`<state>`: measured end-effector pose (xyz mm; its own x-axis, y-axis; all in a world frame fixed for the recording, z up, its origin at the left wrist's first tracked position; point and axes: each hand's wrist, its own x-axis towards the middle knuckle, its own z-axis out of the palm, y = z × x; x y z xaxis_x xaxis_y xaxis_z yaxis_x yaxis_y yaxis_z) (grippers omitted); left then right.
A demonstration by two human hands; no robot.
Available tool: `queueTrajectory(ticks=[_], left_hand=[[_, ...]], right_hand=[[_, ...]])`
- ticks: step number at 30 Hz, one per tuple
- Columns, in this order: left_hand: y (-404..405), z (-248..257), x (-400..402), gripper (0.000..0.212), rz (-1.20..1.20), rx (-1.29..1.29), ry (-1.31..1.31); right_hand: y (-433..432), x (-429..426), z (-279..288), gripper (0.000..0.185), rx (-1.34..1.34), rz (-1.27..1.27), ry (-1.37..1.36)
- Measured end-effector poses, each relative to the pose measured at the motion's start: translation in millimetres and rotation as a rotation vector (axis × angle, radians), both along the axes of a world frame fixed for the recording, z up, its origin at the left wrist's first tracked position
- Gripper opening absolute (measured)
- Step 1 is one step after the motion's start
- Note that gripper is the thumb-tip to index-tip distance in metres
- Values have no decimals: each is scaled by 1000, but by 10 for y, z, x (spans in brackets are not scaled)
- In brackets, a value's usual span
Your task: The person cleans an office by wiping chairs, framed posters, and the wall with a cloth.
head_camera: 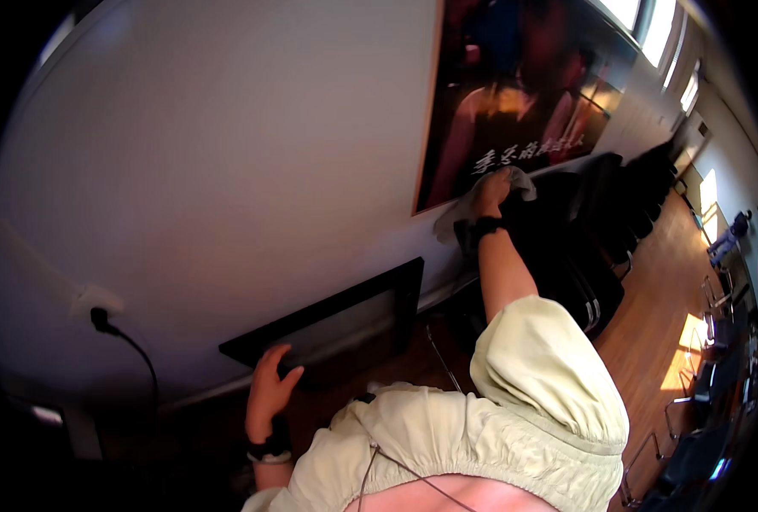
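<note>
My right hand reaches out to the lower edge of a framed poster on the wall and holds a grey cloth. Part of the cloth shows on either side of the hand, against the poster's bottom edge and the wall below it. The poster is dark and bears white writing. My left hand is low at the left with thumb and fingers apart and nothing in it, beside the corner of a black frame-like piece at the wall.
Black chairs stand in a row along the wall at right. A black plug with a cable sits in a wall socket at left. More chairs line the far right across a wooden floor. A person is in the distance.
</note>
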<state>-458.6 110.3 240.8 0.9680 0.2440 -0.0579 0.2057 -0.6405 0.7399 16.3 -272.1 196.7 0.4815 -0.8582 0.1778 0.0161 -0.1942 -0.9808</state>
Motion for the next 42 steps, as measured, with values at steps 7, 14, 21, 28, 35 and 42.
queueTrajectory(ticks=[7,14,21,28,35,42], left_hand=[[-140,272,114,44,-131,-69,-189],[-214,462,115,45,11,-341,-351],[-263,333,-91,58,116,-668,-465],[58,274,-589,23,438,-643,-514],[217,139,-798,32,483,-695,-689],[269,378,-764,40,315,-1532,-938]], right_hand=[[855,-1409,247,41,-342,484,-324],[1561,-2541,833,28,238,1529,-346],[2505,-3401,1064,16,-200,1914,-445],[2618,-3481,1137,25,-385,1998,187],[2794,-3652,1159,34,479,2180,178],[2903,-3705,899,58,996,2257,443]])
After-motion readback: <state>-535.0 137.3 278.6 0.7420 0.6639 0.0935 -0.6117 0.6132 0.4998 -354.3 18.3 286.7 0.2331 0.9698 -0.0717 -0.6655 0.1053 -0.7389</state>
